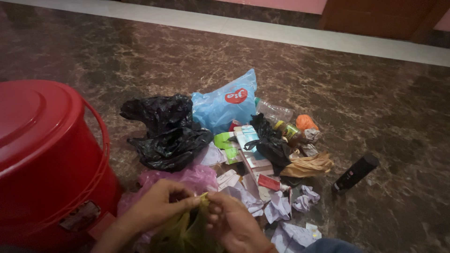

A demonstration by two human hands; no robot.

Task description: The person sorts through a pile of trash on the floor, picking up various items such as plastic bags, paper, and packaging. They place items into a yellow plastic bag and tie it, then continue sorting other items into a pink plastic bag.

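My left hand (157, 204) and my right hand (232, 220) meet at the bottom centre, both pinching the top of a thin yellow-green plastic bag (185, 232) that hangs between them. Just behind the hands lies a crumpled pink plastic bag (187, 178). Beyond it a heap of litter spreads over the floor: two black plastic bags (166, 133), a light blue plastic bag (225, 105) with a red mark, and crumpled white papers (281, 208).
A red bucket (47, 159) with its lid on stands at the left, close to my left arm. A black bottle (355, 173) lies on the dark marble floor at the right. A small jar (288, 131), an orange wad (305, 122) and a clear bottle (274, 111) sit in the heap.
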